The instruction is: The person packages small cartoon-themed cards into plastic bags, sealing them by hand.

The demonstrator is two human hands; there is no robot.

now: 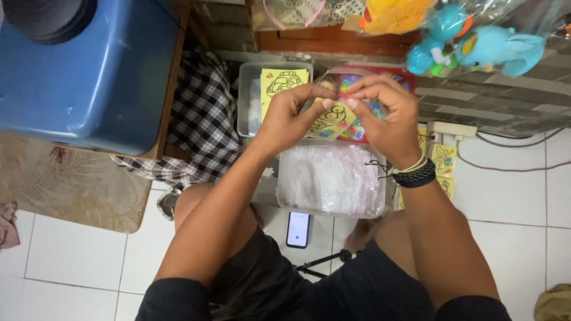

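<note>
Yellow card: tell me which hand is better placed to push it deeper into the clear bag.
Left, probably. The left hand pinches the yellow card, while the right hand grips the clear bag edge.

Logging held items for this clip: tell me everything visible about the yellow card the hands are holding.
The yellow card is a small, flat sheet that looks like paper or thin board, printed with a black line drawing of a cartoon figure. It is tilted, held above a clear tub of plastic bags. The left hand pinches its left side and the right hand its top right, along with a clear plastic sleeve. The fingers hide part of it.
</note>
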